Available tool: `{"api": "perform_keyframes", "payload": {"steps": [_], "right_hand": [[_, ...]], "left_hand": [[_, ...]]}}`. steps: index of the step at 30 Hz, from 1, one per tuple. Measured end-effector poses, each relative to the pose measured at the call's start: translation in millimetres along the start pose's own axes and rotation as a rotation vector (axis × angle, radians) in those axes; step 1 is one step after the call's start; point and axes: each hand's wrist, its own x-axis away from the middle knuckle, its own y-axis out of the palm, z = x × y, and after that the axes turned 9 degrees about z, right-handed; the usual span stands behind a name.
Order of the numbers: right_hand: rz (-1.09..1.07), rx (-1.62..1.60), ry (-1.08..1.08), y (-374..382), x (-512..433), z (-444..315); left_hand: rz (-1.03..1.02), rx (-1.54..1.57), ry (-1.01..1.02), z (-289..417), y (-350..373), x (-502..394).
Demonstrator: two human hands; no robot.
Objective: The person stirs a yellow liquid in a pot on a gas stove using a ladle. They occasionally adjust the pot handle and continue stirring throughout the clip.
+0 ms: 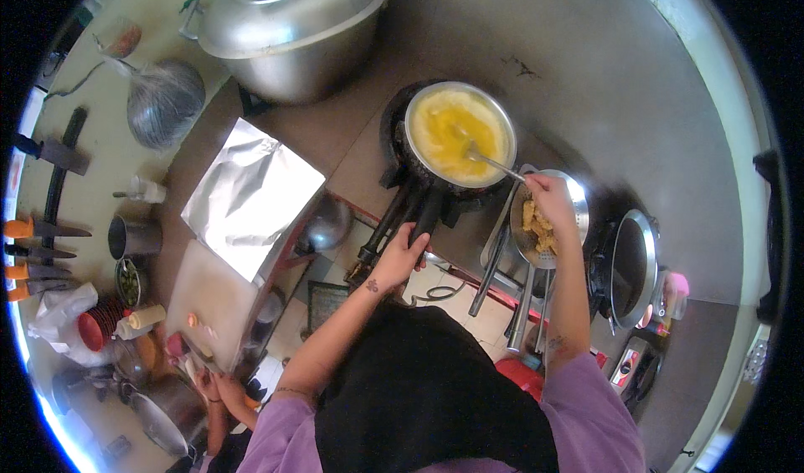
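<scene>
My left hand (402,256) grips the black handle (428,217) of a metal pan (513,121) on a gas burner. Frothy yellow liquid (457,135), perhaps beaten egg or melted butter, fills much of it. In my right hand (551,200) is the thin handle of a metal spoon or fork (496,164), its far end dipped in the liquid. Below my right wrist lies a perforated metal strainer (579,212) with browned fried pieces (534,223) in it, partly hidden by my forearm.
A large lidded aluminium pot (295,40) stands at the upper left. Left of the burner are a foil-covered surface (251,190) and a white cutting board (210,291), where another person's hands (217,385) work. Knives (59,229) hang at the far left. Another pan (634,269) sits at right.
</scene>
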Motion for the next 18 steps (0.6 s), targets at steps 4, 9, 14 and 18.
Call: {"api": "perform_keyframes", "payload": {"steps": [4, 9, 14, 18], "right_hand": [[0.029, -0.253, 0.165, -6.9, 13.7, 13.8], [0.013, -0.270, 0.231, -26.0, 18.7, 4.3], [0.120, -0.253, 0.165, -46.4, 23.4, -21.1], [0.192, -0.251, 0.017, -60.3, 23.2, -36.4]], "left_hand": [[0.009, 0.021, 0.009, -0.2, 0.7, 0.9], [0.008, 0.034, -0.011, -2.5, 1.6, -0.4], [-0.018, 0.038, -0.012, -3.7, 0.1, -0.3], [-0.008, 0.017, -0.003, -3.4, 0.1, 0.6]]}}
